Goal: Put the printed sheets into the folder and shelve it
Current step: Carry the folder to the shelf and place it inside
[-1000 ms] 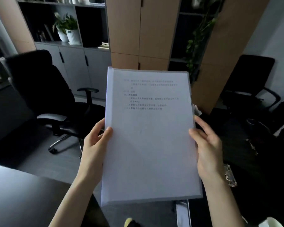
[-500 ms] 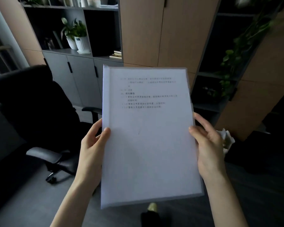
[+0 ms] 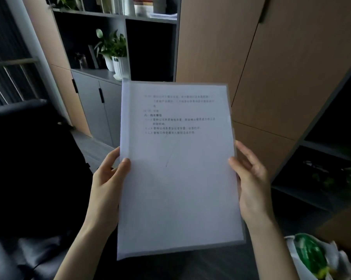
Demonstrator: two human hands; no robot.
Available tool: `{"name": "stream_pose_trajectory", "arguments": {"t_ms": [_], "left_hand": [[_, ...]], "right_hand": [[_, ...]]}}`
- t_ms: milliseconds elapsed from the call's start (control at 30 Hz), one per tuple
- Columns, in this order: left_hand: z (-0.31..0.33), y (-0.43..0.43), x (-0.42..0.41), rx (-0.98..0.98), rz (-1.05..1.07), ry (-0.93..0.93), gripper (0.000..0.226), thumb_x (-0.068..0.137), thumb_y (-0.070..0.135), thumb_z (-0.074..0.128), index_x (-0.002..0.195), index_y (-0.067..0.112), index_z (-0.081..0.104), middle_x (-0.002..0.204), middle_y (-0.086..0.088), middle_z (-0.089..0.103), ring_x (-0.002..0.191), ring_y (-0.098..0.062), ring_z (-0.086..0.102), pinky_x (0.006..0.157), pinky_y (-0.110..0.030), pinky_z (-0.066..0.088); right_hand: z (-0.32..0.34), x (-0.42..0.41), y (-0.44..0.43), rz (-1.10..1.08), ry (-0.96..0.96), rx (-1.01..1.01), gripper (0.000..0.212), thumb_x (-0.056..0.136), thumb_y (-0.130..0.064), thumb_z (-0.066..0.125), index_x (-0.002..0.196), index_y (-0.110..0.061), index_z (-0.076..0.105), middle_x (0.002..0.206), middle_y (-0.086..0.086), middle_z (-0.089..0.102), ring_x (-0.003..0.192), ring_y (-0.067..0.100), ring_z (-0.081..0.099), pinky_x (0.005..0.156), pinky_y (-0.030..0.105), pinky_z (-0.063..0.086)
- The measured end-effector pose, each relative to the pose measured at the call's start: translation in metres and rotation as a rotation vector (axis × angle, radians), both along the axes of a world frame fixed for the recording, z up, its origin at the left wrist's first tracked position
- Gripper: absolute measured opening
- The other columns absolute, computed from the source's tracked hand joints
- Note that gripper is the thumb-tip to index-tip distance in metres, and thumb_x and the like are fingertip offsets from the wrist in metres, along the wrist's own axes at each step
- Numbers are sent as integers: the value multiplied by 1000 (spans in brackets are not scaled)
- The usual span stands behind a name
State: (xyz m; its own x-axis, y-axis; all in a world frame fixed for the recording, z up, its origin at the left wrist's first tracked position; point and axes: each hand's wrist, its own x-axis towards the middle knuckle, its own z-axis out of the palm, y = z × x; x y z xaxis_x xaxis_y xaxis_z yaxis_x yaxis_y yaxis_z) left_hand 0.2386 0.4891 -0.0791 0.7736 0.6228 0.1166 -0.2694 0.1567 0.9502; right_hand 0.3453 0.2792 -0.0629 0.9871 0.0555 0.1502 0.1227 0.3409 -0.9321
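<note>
Folder (image 3: pixel 178 178) — translucent, printed sheets (image 3: pixel 176 126) inside, text faint.

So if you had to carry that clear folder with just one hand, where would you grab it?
Probably the stiff spine strip on the left long edge of the folder, coming from the left, as the left hand does. It binds the sheets; the edge under the right hand looks open, so pages could slip there.
</note>
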Motion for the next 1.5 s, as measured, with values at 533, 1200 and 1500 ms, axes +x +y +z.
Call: {"name": "stream_pose_trajectory", "arguments": {"t_ms": [533, 1200, 1500], "left_hand": [[15, 193, 377, 0, 204, -52, 27, 90, 15, 50, 90, 35, 68, 71, 9, 74, 59, -5, 66, 52, -21, 54], [-17, 483, 656, 37, 450, -74, 13, 82, 24, 57, 85, 24, 69, 77, 4, 75, 67, -9, 67, 59, -22, 56], [-53, 572, 753, 109, 450, -104, 12, 82, 25, 61, 73, 28, 53, 53, 5, 56, 48, -1, 44, 46, -13, 41]], "right_hand": [[10, 413, 220, 155, -85, -9, 39, 82, 4, 58, 95, -31, 70, 74, -8, 75, 79, 9, 64, 81, 27, 51], [-21, 741, 565, 425, -158, -28, 45, 85, 4, 55, 98, -36, 70, 81, -9, 76, 81, 5, 66, 80, 23, 52], [-55, 833, 688, 299, -232, -154, 40, 90, -2, 54, 124, -23, 52, 83, -5, 61, 76, 4, 58, 71, 17, 47]]}}
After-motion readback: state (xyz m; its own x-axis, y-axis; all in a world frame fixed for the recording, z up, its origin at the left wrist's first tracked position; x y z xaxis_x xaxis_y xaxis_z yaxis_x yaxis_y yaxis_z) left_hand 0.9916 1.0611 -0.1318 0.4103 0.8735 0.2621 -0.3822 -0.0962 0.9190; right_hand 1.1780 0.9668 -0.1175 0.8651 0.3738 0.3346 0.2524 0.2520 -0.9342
